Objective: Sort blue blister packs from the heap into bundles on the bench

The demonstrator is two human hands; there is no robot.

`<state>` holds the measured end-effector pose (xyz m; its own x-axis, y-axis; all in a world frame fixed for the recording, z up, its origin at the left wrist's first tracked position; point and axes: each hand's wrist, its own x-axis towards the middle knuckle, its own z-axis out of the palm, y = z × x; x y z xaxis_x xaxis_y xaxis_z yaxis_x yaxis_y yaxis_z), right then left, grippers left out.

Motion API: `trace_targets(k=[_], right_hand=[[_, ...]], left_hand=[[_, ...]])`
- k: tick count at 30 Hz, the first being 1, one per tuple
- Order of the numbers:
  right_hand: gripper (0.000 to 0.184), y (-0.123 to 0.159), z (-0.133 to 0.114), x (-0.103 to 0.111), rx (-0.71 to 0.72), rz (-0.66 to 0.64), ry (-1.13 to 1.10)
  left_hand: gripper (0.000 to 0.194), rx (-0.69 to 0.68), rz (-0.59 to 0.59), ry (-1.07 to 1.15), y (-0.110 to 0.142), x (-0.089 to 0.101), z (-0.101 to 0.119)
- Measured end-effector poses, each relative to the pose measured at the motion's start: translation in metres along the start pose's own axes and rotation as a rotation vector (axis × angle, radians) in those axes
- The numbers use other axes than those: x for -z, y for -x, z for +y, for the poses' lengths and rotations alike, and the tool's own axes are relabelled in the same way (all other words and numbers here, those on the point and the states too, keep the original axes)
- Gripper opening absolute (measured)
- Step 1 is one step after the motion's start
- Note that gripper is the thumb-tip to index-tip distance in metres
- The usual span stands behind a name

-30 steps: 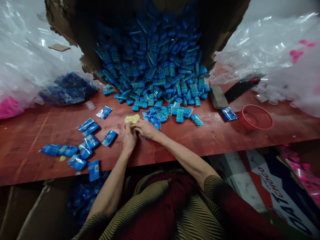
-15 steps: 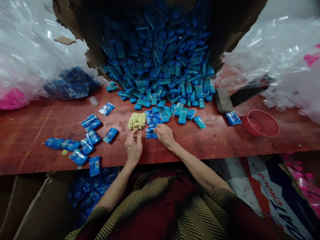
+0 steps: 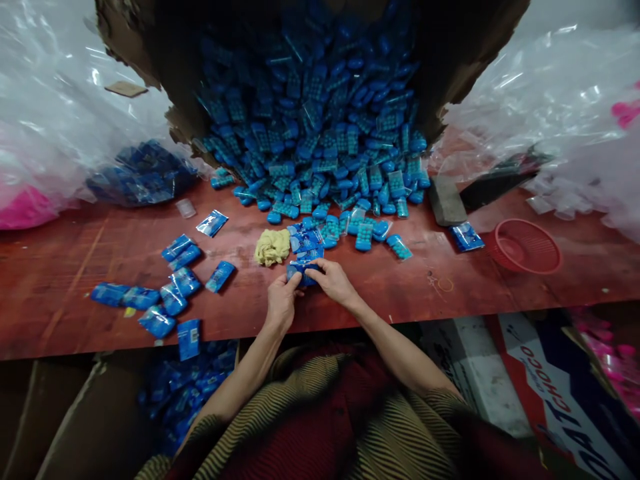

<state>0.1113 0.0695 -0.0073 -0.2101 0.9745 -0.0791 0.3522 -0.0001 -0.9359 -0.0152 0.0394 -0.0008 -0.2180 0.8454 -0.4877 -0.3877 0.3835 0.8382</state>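
Between my two hands is a blue printed packet (image 3: pixel 302 268), pinched near its edges. My left hand (image 3: pixel 282 300) grips its left side, thumb on top. My right hand (image 3: pixel 334 281) closes thumb and fingers on its right side. Just beyond lie more flat blue packets (image 3: pixel 309 241) on the table, overlapping. Beside them sits a crumpled pale yellow cloth (image 3: pixel 272 247). A little farther are small blue-capped clear containers of turquoise balls (image 3: pixel 364 235), at the front of a large heap (image 3: pixel 320 147). Whether the held packet has anything inside, I cannot tell.
Several filled blue packets (image 3: pixel 173 299) lie at the left of the red-brown table (image 3: pixel 450 293). A torn cardboard box (image 3: pixel 145 40) surrounds the heap. At the right are a grey block (image 3: pixel 447 200), a blue packet (image 3: pixel 467 236) and a red basket (image 3: pixel 525 247). Clear plastic bags (image 3: pixel 540 87) flank the box.
My left hand has moved right from beside the yellow cloth and taken hold of the blue packet. My right hand has drawn the packet slightly towards me.
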Motion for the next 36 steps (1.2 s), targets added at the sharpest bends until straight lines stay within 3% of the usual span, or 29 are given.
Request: trace_targets(k=[6, 11, 16, 20, 24, 28, 31, 33, 34, 36], right_hand=[[0.031, -0.001, 0.001, -0.008, -0.031, 0.046, -0.02], [0.038, -0.003, -0.004, -0.008, -0.051, 0.088, 0.077], [0.039, -0.011, -0.004, -0.004, -0.125, 0.132, 0.296], [0.026, -0.013, -0.009, -0.001, -0.164, 0.001, 0.587], [0.034, -0.009, -0.018, 0.002, -0.111, -0.206, 0.758], [0.044, 0.002, -0.026, 0.008, -0.078, -0.116, 0.872], [0.042, 0.009, -0.026, 0.015, -0.067, 0.059, 0.757], [0.039, 0.009, -0.022, 0.018, -0.052, 0.189, 0.526], [0.038, 0.008, -0.019, 0.018, -0.048, 0.203, 0.375], [0.034, 0.004, -0.012, 0.018, -0.057, 0.106, 0.082]], left_hand=[[0.028, -0.052, 0.078, -0.024, -0.006, -0.003, -0.007], [0.029, 0.016, -0.014, 0.028, -0.009, -0.002, -0.005], [0.035, 0.103, -0.03, -0.044, -0.002, 0.015, 0.001], [0.039, 0.106, -0.024, -0.026, 0.005, 0.029, 0.006], [0.037, 0.105, -0.042, -0.003, 0.001, 0.019, 0.012], [0.036, 0.114, -0.026, 0.026, -0.007, 0.003, 0.011], [0.038, 0.056, -0.044, 0.06, -0.007, 0.0, 0.009], [0.038, 0.023, -0.056, 0.047, -0.005, 0.001, 0.008], [0.038, 0.014, -0.065, 0.034, -0.004, 0.0, 0.007], [0.037, 0.007, -0.092, 0.009, -0.003, -0.001, 0.006]])
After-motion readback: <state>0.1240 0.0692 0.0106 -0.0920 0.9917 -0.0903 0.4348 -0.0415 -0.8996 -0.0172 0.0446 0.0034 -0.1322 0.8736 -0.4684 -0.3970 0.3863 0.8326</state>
